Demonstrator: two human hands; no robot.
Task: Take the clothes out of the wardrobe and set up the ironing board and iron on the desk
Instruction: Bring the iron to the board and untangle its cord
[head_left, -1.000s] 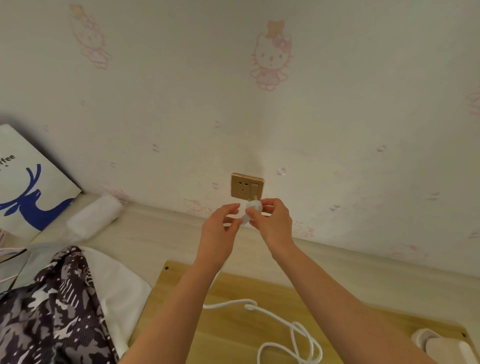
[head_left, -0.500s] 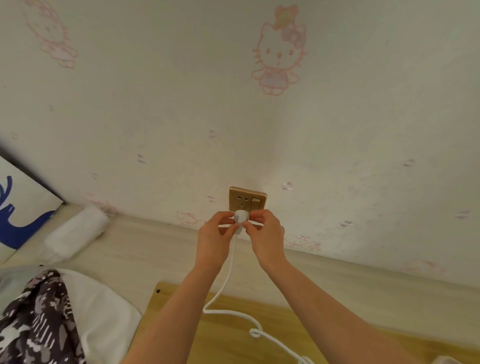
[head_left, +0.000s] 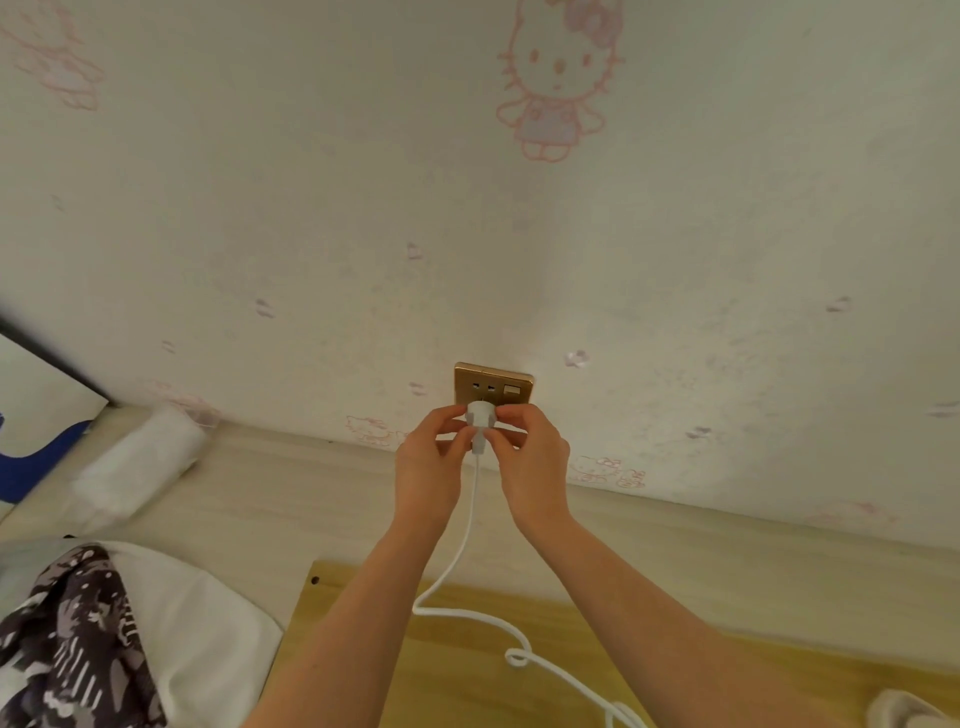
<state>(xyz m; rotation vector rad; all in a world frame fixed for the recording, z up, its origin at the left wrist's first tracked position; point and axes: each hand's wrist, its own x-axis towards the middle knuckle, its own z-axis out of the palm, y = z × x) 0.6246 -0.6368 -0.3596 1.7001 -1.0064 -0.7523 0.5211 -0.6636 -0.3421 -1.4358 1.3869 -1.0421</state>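
A white plug (head_left: 480, 415) sits against the lower part of a gold wall socket (head_left: 493, 384). My left hand (head_left: 428, 462) and my right hand (head_left: 530, 457) both pinch the plug from either side. Its white cord (head_left: 457, 561) drops from the plug and curls over a wooden board (head_left: 467, 675) lying on the pale desk (head_left: 260, 499). A corner of the white iron (head_left: 904, 709) shows at the bottom right edge. White and dark patterned clothes (head_left: 104, 639) lie piled at the bottom left.
A rolled white bundle (head_left: 140, 467) lies on the desk by the wall at left. A white bag with a blue print (head_left: 36, 415) leans at the far left edge. The wall carries pink cartoon-cat wallpaper.
Both hands have carried the plug up to the socket and now hold it against the plate. The view has moved closer to the wall.
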